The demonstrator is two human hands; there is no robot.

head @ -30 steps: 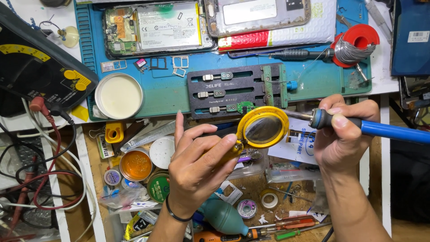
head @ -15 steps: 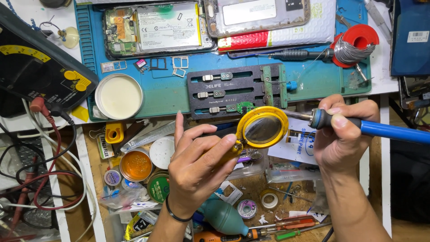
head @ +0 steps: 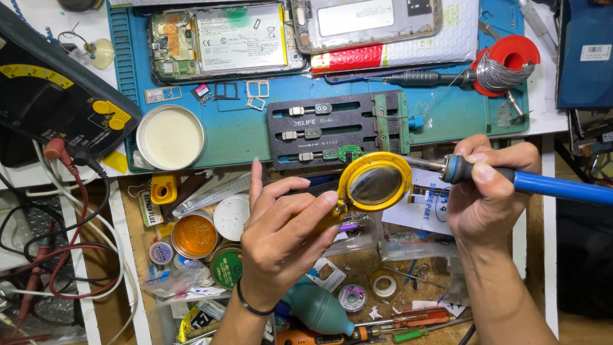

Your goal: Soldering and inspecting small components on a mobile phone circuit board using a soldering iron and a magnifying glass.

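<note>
Holding a yellow magnifier (head: 375,182) by its handle, the left hand (head: 281,236) sits at lower centre of the frame, thumb and bent fingers clamped on the handle, index finger pointing straight up. The lens hangs just below the black board holder (head: 338,128), over its lower right corner, where a small green board (head: 350,153) is clipped. The right hand (head: 488,188), at centre right, grips a blue soldering iron (head: 543,185) like a pen; its metal shaft runs left and passes behind the magnifier's rim, so the tip is hidden. The holder lies on a blue mat (head: 242,134) across the top of the frame. On the mat's upper part lie an opened phone (head: 227,41) and a second phone (head: 367,19), with a red solder spool (head: 507,64) at upper right and a round white tin (head: 170,137) at left. A multimeter (head: 54,105) fills the upper left corner. Below the mat, at lower left, sit an orange flux tin (head: 195,235) and a green tin (head: 227,267); a teal blower (head: 319,310) lies beside the left wrist.
</note>
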